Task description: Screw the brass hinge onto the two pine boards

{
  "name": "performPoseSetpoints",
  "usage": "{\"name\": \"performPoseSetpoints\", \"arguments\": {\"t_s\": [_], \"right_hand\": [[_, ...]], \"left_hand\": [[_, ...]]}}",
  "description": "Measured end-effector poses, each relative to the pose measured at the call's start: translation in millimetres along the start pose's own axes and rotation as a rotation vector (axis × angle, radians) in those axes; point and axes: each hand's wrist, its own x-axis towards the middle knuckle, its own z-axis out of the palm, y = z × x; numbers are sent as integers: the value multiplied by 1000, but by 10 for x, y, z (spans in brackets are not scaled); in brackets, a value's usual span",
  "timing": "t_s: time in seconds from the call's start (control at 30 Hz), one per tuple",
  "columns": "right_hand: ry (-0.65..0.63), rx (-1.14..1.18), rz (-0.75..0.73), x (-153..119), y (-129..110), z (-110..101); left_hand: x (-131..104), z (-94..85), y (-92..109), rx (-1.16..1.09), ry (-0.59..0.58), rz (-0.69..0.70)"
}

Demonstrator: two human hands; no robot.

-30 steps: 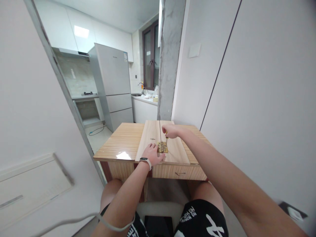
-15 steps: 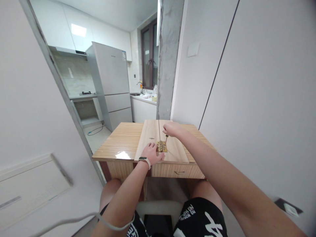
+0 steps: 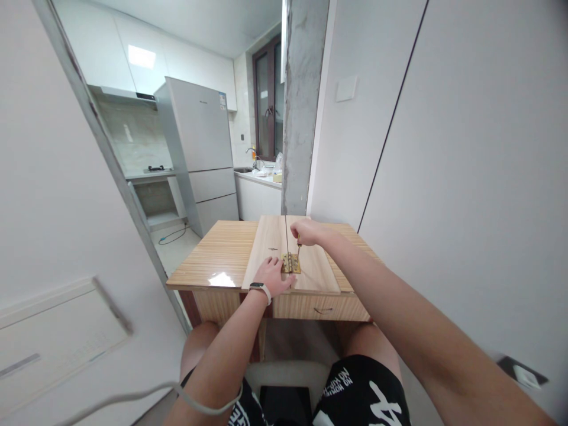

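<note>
In the lower middle of the frame, the two hands were apart, each at its own work. The right hand [image 3: 306, 231] was closed around the handle of a screwdriver [image 3: 299, 242], whose shaft ran down to the right leaf of a brass-coloured hinge [image 3: 291, 264]; whether its tip sat in a screw was too small to tell. Compared with half a second earlier, the fist had turned slightly, and more of the handle showed beneath it.

The left hand [image 3: 271, 276] had kept its place, spread flat and unclenched, with its fingers against the hinge's left side and its thumb just below it. The hinge itself had not moved on the wood: it lay just below the centre of the frame, across the seam between a left board [image 3: 268, 232] and a right board [image 3: 322, 278]. Small dark pieces [image 3: 273, 249] lay on the left board, as before. Both boards rested unshifted on the striped tabletop [image 3: 217, 251]. Since the picture from a second ago, the whole scene had slid a touch leftward in the frame.
</note>
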Motion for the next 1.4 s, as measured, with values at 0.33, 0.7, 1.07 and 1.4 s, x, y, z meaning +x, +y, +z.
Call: {"name": "performPoseSetpoints", "arguments": {"t_s": [0.33,0.7,1.07,1.4], "right_hand": [[76,-53,90,-87,-90,5],[-50,-19,34,-13,-71,-59],[-12,-42,23,8,-10,-31],[36,-89,124,-38,-170,-81]], "left_hand": [[-2,-30,30,5,0,1],[-5,-40,24,-5,-18,-8],[-7,-25,18,-1,-10,-15],[-6,-44,32,-13,-13,-10]]}}
